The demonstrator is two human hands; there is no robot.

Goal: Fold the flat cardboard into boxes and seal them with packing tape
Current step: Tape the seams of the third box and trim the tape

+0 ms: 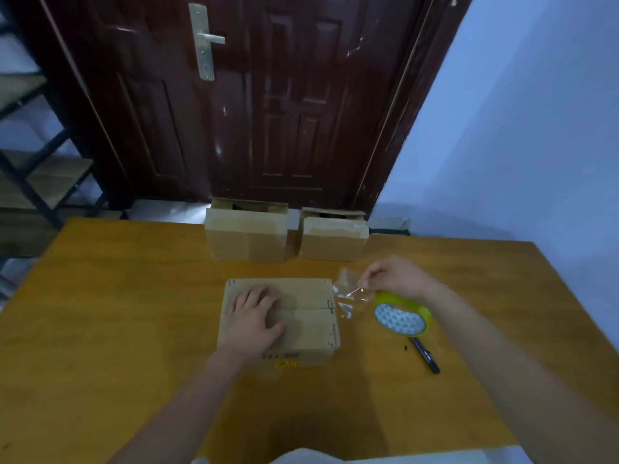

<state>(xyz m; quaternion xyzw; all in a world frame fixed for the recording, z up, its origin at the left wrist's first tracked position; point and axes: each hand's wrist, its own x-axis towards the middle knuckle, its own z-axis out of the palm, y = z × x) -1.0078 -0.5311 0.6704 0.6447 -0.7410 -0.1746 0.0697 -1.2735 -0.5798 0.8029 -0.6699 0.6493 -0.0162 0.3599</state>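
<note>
A dark red door [248, 95] fills the background, its top cut off by the frame edge. A shelf unit [37, 169] on the left is only partly in view. The wooden table [117, 313] runs out of the picture at the bottom. At its far edge stand two cardboard boxes, a larger one [246, 234] and a smaller one [333, 239], both with glossy tape along their upper part; how their tops are closed is hard to make out.

The box being worked on [301, 326] sits near the middle of the table, flaps folded shut. The left hand [256, 314] presses flat on its top, fingers straight and slightly spread. Just right of the box, the right hand [395, 277] pinches clear tape [348, 294], crumpled and blurred, so where it ends is unclear. The tape roll [400, 316] lies below that hand, and a black pen [425, 354] just beyond it.
</note>
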